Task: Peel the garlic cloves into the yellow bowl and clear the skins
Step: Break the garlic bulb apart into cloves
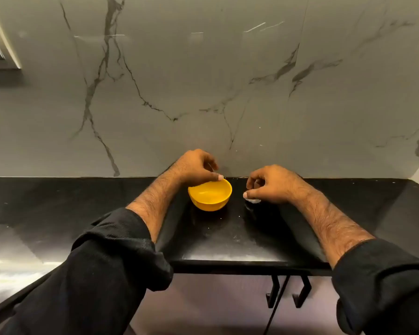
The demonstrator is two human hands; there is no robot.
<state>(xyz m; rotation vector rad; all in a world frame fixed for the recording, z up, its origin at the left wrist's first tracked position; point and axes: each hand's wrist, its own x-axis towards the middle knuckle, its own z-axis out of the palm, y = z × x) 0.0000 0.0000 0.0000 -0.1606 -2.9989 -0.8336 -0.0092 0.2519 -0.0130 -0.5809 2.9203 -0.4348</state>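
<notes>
A grey marble wall with dark veins fills the upper half of the view, and a switch plate sits at its left edge. Below it runs a black counter, glossy, with pale specks scattered near the middle. Both forearms reach forward over it from rolled-up black sleeves. The yellow bowl stands on the counter close to the wall, between the two hands; what lies inside it cannot be made out. The left hand hovers over the bowl's back-left rim with its fingers curled downward and the thumb stretched out just above the rim; whether it pinches anything cannot be told. The right hand is just right of the bowl, low over the counter, its fingers curled in toward the thumb. Under its thumb lies a small white scrap, likely garlic skin or a clove, touching the counter.
</notes>
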